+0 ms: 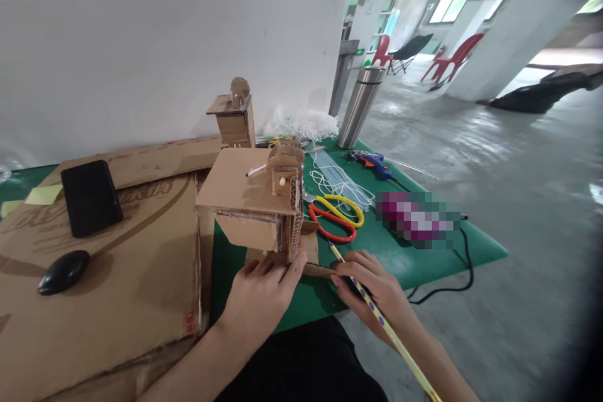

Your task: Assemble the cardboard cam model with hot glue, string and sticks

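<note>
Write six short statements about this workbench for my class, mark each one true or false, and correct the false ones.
1. The right hand holds a spotted pencil. True.
2. The left hand touches the lower part of the nearer cardboard model. True.
3. Both handles of the scissors are red. False: one is red, the other yellow.
4. The computer mouse lies on flat cardboard. True.
5. The steel flask lies on its side. False: it stands on the green table.
6. The left hand is holding the glue gun. False: it lies on the green table, apart from both hands.
</note>
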The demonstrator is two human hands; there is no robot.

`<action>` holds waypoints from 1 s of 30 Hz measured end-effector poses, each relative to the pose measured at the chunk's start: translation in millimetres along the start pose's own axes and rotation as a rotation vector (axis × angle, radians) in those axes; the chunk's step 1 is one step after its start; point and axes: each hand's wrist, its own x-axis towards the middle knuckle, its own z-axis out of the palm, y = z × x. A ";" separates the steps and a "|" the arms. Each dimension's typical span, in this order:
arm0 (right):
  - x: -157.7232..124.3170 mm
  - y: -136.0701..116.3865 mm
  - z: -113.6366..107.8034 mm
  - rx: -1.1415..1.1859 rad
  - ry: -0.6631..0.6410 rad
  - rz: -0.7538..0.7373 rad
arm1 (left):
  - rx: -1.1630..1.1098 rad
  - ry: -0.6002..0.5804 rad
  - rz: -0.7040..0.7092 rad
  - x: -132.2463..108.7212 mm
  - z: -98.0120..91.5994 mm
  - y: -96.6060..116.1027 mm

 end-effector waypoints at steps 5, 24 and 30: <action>-3.5 -5.6 -5.0 0.065 0.058 0.042 | -0.020 0.011 0.002 1.1 -0.1 1.1; -15.9 -28.7 10.0 0.141 0.182 0.296 | -0.026 0.004 -0.053 3.9 0.7 7.8; -11.3 -32.0 13.6 0.099 0.262 0.251 | -0.023 -0.014 -0.066 4.2 0.3 8.6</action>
